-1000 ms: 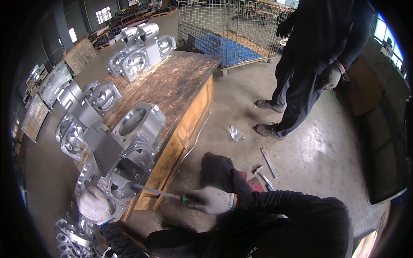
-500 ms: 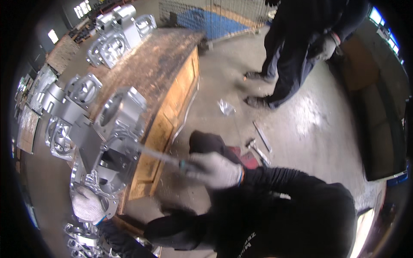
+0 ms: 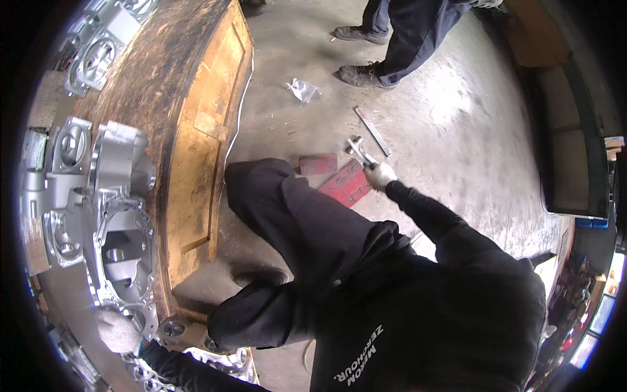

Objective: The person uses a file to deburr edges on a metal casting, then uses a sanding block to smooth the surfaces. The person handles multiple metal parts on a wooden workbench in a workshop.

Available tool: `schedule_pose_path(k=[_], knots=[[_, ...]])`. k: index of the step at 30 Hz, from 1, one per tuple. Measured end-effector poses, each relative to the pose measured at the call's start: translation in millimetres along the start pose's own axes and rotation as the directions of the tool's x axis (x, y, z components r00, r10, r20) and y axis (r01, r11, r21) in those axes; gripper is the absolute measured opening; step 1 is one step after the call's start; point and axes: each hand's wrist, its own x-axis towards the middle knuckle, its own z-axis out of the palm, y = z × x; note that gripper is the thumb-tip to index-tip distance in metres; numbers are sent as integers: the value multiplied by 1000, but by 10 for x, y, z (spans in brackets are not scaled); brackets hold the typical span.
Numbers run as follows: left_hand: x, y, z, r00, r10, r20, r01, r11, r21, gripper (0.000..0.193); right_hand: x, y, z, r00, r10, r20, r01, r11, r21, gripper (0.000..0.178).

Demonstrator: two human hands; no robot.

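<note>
My right hand [image 3: 380, 175], in a white glove, reaches down to the floor. Its fingers are closed round the handle of a hammer [image 3: 356, 150], whose metal head points away from me. At the lower left, my gloved left hand [image 3: 119, 330] grips the near edge of a silver cast-metal housing [image 3: 124, 248]; its fingertips are partly hidden. This housing has a large ragged-edged opening and sits at the end of the wooden workbench [image 3: 202, 124]. The long thin tool with a teal handle seen earlier is not visible.
Red blocks [image 3: 346, 184] lie on the floor by my knee, with a flat metal bar [image 3: 372, 130] beyond the hammer. Clear plastic wrap [image 3: 302, 90] lies farther off. Another person's legs [image 3: 418, 46] stand at the back. More castings [image 3: 98, 59] crowd the bench.
My right hand has left the housing and gone down to the hammer, without the long tool showing. My left hand stays at the housing. The view has swung right and down.
</note>
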Motion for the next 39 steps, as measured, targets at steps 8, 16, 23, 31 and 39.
schedule_pose_path(k=[8, 16, 23, 31, 39], knots=[[-44, -156, -46, 857, -288, 428, 374, 918, -131, 46, -417, 175, 704, 918, 119, 379, -88, 991, -98, 37], [-66, -132, -48, 874, -266, 407, 308, 951, -40, 40, -475, 305, 748, 972, 80, 222, -110, 985, 129, 54], [-280, -478, 182, 955, 86, 284, -107, 992, 60, 32, -245, 532, 1170, 968, 198, 157, -201, 980, 5, 49], [393, 372, -772, 959, 177, -221, -128, 967, 219, 20, -337, 488, 871, 963, 237, 130, -243, 970, 29, 47], [152, 346, -288, 917, -245, 314, 358, 854, -378, 22, -242, 344, 954, 965, 194, 174, -176, 978, -111, 55]])
